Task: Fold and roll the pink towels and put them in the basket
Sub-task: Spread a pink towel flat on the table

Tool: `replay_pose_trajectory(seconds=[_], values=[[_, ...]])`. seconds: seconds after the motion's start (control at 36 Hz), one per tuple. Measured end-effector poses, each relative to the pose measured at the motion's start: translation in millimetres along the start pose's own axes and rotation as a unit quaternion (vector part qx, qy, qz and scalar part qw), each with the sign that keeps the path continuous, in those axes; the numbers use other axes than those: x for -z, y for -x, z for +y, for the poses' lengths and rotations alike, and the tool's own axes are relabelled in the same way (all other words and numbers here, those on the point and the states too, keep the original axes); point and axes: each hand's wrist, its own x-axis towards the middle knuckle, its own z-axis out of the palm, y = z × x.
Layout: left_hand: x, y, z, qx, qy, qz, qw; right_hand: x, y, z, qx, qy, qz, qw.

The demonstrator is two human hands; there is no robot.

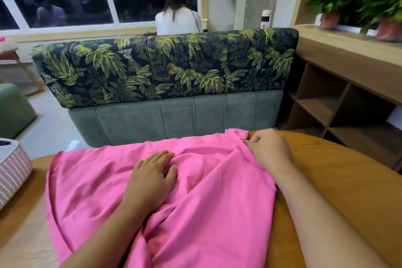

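Note:
A large pink towel lies spread and wrinkled across the wooden table in front of me. My left hand rests flat on the towel's middle, fingers straight and spread. My right hand pinches the towel's far right edge with curled fingers, bunching the cloth there. A pink-and-white woven basket stands at the table's left edge, only partly in view.
A sofa with a leaf-print back stands just beyond the table. A person sits facing away behind it. Wooden shelving runs along the right, with potted plants above. A green stool is at the left.

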Motion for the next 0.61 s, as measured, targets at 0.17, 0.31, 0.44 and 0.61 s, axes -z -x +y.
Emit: replay_pose_trajectory(seconds=[0.17, 0.31, 0.44, 0.61], values=[[6, 5, -2, 0.064, -0.029, -0.011, 0.997, 20, -13, 16, -0.017, -0.026, 0.045, 0.999], [17, 9, -16, 0.127, -0.049, -0.011, 0.991, 43, -18, 34, -0.028, -0.027, 0.131, 0.991], [20, 11, -21, 0.154, -0.059, -0.018, 0.986, 33, -24, 26, -0.028, -0.121, 0.120, 0.985], [21, 12, -18, 0.148, -0.066, -0.020, 0.987, 10, -24, 17, -0.084, -0.269, 0.080, 0.956]])
